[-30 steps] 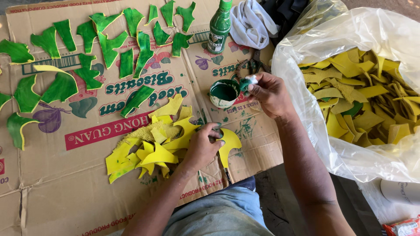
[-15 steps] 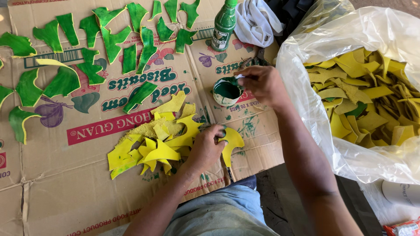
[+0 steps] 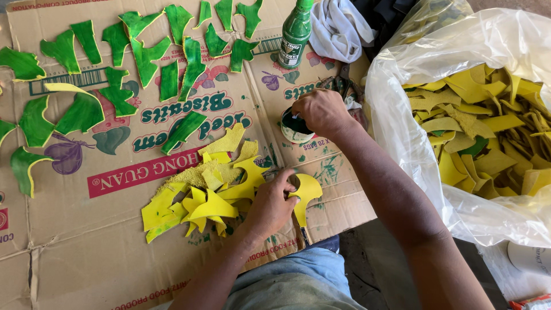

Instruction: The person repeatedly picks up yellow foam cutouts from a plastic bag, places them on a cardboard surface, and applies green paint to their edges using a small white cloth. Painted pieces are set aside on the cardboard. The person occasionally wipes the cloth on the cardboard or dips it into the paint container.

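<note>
My left hand presses down on a yellow cut-out piece lying on the flattened cardboard, beside a heap of yellow cut-out pieces. My right hand is over a small cup of green paint, fingers closed; whatever it holds is hidden inside the cup. Several pieces painted green lie spread across the far cardboard.
A green bottle stands behind the cup, next to a white cloth. A big clear plastic bag full of yellow pieces fills the right side. My knee in blue cloth is at the bottom.
My right hand has moved from beside the paint cup to above it, covering its right rim. My left hand stays on the yellow piece.
</note>
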